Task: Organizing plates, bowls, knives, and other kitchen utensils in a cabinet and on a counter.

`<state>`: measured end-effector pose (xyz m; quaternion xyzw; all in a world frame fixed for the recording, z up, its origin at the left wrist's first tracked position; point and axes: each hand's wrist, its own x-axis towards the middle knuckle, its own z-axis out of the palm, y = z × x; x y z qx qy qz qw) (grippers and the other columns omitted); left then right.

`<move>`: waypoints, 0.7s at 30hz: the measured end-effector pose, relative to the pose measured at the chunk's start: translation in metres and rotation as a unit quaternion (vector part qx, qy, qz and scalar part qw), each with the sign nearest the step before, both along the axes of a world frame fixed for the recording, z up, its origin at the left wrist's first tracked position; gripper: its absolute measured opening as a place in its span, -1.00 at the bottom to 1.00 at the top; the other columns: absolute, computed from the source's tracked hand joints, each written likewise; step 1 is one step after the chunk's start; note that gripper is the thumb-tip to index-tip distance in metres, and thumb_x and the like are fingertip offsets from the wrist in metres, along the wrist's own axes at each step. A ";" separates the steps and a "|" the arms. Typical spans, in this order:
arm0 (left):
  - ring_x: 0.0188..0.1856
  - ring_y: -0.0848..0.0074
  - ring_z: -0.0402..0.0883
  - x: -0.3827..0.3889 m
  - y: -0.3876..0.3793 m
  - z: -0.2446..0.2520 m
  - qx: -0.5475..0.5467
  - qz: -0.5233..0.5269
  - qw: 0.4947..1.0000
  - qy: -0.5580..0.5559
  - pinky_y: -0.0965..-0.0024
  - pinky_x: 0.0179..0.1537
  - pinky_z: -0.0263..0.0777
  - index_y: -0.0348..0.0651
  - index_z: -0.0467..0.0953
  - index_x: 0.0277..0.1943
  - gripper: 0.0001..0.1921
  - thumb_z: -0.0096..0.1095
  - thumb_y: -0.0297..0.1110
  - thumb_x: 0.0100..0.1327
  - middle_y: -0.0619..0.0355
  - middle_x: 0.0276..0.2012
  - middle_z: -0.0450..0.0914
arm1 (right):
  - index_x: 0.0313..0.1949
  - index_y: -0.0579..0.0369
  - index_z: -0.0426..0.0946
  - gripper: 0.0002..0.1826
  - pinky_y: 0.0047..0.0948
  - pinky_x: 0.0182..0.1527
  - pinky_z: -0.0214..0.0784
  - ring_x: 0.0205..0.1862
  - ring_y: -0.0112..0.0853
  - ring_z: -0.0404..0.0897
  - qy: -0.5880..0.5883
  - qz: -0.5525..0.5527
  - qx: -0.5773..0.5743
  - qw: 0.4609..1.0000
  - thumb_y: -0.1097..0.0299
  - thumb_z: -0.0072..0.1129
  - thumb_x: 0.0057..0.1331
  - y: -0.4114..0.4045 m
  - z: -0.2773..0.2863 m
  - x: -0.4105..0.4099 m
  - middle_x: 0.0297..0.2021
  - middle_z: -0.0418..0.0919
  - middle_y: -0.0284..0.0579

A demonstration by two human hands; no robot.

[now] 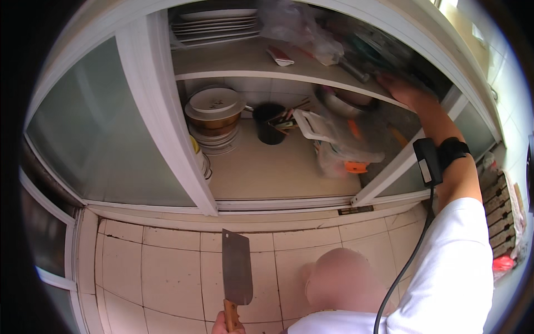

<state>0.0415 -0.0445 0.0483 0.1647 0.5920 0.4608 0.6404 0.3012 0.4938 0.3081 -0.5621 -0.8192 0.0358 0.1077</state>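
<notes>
A cleaver (238, 269) with a broad dark blade and a wooden handle (230, 315) points up and away from me over the tiled floor. Around that handle, at the bottom of the view, is my left hand (219, 325). My right hand (402, 88) reaches onto the right end of the upper shelf (233, 62) of a cabinet. Its fingers are blurred and in shadow, so I cannot tell whether they grip anything. Just left of them lies a grey cylindrical object (354, 70). Dim, blurred items in plastic wrapping lie behind the hand.
Stacked plates (215, 27), a plastic bag (288, 25) and a red-and-white packet (280, 56) share the upper shelf. Below stand stacked bowls (215, 104), a black pot of utensils (269, 125) and a clear plastic box (338, 154). A frosted sliding door (108, 133) covers the left side.
</notes>
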 end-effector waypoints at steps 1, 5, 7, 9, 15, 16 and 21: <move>-0.56 0.60 0.39 0.000 -0.001 0.000 0.008 0.009 1.000 -0.003 0.55 -0.57 0.31 -0.10 0.20 0.03 -0.57 0.06 -0.45 0.05 0.24 -0.47 0.35 | 0.29 -0.09 0.14 -0.43 -0.29 0.33 -0.13 0.33 -0.18 0.08 -0.003 -0.005 -0.002 1.000 -0.06 -0.35 0.38 -0.003 -0.003 0.003 0.29 0.13 -0.07; -0.57 0.61 0.39 0.000 -0.001 0.000 0.030 -0.014 0.999 -0.020 0.56 -0.57 0.31 -0.11 0.20 0.03 -0.57 0.07 -0.44 0.05 0.25 -0.48 0.36 | 0.24 -0.04 0.21 -0.48 -0.29 0.29 -0.04 0.28 -0.16 0.17 -0.053 -0.027 0.082 0.995 0.01 -0.30 0.38 0.013 -0.010 0.035 0.24 0.22 -0.02; -0.57 0.62 0.38 -0.001 -0.003 -0.002 0.042 -0.014 0.999 -0.018 0.56 -0.58 0.31 -0.13 0.20 0.02 -0.58 0.08 -0.43 0.06 0.25 -0.50 0.36 | 0.22 -0.01 0.24 -0.49 -0.30 0.27 -0.01 0.25 -0.15 0.22 -0.113 0.008 0.137 0.984 0.03 -0.27 0.38 0.015 -0.013 0.039 0.21 0.27 0.01; -0.58 0.62 0.38 -0.002 -0.006 -0.003 0.047 -0.012 0.999 -0.014 0.56 -0.58 0.32 -0.14 0.21 0.01 -0.59 0.08 -0.43 0.07 0.25 -0.50 0.36 | 0.18 0.02 0.29 -0.52 -0.32 0.19 0.09 0.16 -0.15 0.33 -0.021 -0.074 0.083 0.994 0.08 -0.26 0.37 -0.022 -0.014 0.019 0.11 0.38 0.06; -0.58 0.61 0.37 -0.004 -0.012 -0.005 0.065 -0.004 0.997 -0.036 0.55 -0.57 0.33 -0.16 0.21 0.01 -0.60 0.08 -0.43 0.08 0.24 -0.49 0.36 | 0.14 -0.02 0.34 -0.59 -0.31 -0.01 0.24 -0.05 -0.16 0.48 0.042 -0.060 0.121 0.990 0.18 -0.22 0.36 -0.050 -0.021 0.023 -0.11 0.52 0.05; -0.57 0.61 0.37 -0.004 -0.013 -0.006 0.065 -0.002 0.997 -0.038 0.55 -0.56 0.33 -0.16 0.20 0.01 -0.59 0.08 -0.43 0.08 0.24 -0.49 0.36 | 0.14 -0.02 0.34 -0.59 -0.31 -0.01 0.24 -0.05 -0.16 0.48 0.041 -0.062 0.121 0.990 0.18 -0.22 0.36 -0.054 -0.023 0.025 -0.11 0.52 0.05; -0.56 0.60 0.38 -0.003 -0.008 -0.002 0.042 -0.020 0.998 -0.033 0.54 -0.55 0.34 -0.14 0.19 0.04 -0.58 0.04 -0.47 0.08 0.22 -0.47 0.36 | 0.08 -0.06 0.38 -0.64 -0.26 -0.14 0.29 -0.22 -0.12 0.54 0.047 -0.006 0.221 0.974 0.22 -0.19 0.34 -0.060 -0.036 0.036 -0.31 0.55 0.10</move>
